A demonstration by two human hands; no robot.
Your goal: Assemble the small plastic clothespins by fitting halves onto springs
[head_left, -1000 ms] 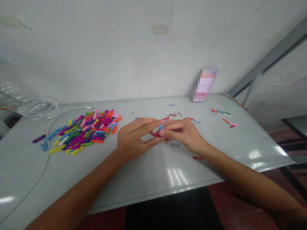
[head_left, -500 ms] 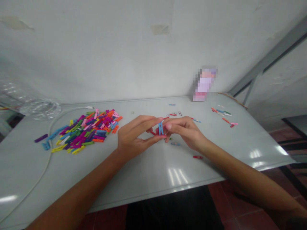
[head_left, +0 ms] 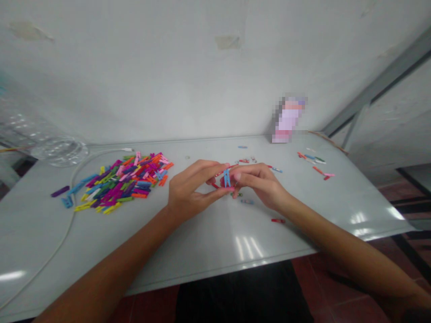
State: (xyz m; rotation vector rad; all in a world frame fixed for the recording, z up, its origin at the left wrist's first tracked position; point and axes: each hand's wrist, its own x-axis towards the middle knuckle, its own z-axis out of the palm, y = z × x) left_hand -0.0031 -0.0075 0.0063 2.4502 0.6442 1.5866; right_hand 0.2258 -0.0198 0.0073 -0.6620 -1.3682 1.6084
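A light blue clothespin (head_left: 227,178) is held between my two hands above the middle of the table. My left hand (head_left: 198,181) has its thumb and fingers curved around the clothespin from the left, beside some red pieces (head_left: 220,172). From the right, my right hand (head_left: 257,179) pinches at the clothespin's side with thumb and forefinger; its fingertips partly cover the contact. Below the hands, a blue piece (head_left: 247,202) and a red piece (head_left: 278,220) lie on the table.
A heap of colourful clothespins (head_left: 124,181) covers the table's left part. A white cable (head_left: 69,229) runs past it, near a clear plastic bottle (head_left: 60,150). A pink box (head_left: 288,121) leans on the wall. Several loose pieces (head_left: 311,157) lie right.
The blue clothespin has tilted slightly between my fingers. Both hands stay nearly in place, and the whole view has shifted a little.
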